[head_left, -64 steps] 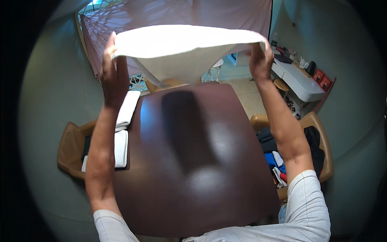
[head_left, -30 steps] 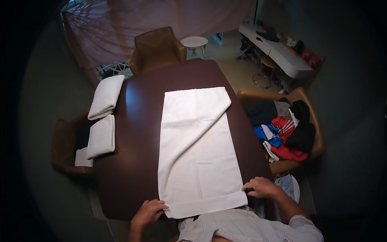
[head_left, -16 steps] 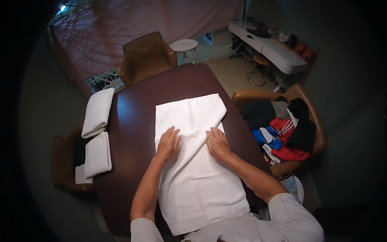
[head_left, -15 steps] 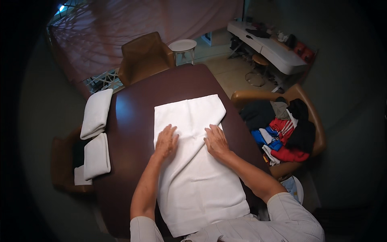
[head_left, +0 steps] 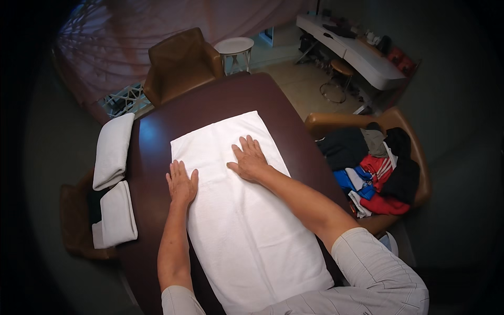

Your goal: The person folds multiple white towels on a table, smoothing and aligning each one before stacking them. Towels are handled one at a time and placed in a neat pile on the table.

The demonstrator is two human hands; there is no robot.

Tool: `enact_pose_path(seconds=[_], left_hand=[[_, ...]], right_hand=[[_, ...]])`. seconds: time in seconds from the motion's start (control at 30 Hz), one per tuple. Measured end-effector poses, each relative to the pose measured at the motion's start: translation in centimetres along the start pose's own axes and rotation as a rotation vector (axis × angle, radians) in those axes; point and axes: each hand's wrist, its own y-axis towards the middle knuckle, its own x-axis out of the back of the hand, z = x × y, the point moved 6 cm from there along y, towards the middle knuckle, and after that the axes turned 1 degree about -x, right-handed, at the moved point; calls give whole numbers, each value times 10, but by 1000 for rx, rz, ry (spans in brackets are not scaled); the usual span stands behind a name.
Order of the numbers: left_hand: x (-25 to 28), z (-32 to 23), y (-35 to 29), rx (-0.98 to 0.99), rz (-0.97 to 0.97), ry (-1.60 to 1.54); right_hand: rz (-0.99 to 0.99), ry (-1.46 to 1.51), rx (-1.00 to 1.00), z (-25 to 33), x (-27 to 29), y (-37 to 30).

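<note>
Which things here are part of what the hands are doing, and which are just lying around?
Part of it:
- left hand and right hand, palms down
- large white rectangular cloth
- dark brown, round-cornered table underneath
- probably the folded white cloths at left

Seemingly just lying about:
- heaped black, red and blue clothes
- round white side table
- long white desk

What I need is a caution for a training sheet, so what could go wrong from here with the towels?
The spread white rectangular fabric towel runs down to the pale, thin-lined fabric shirt, so stepping back might drag it askew. The left hand lies over its left edge; uneven pressure there could wrinkle it. The folded white fabric towels sit at the left edge of the glossy dark-brown table, so a knock could tip them off.
</note>
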Motion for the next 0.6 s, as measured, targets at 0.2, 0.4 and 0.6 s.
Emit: enact_pose_path(seconds=[0.2,0.4,0.6], left_hand=[[0,15,5,38,-8,-17],[2,18,5,46,-34,-17],[27,-25,-46,-147,-160,-61]], right_hand=[[-76,3,60,-2,-7,29],[-108,56,124,0,3,31],[-259,87,257,19,6,-82]])
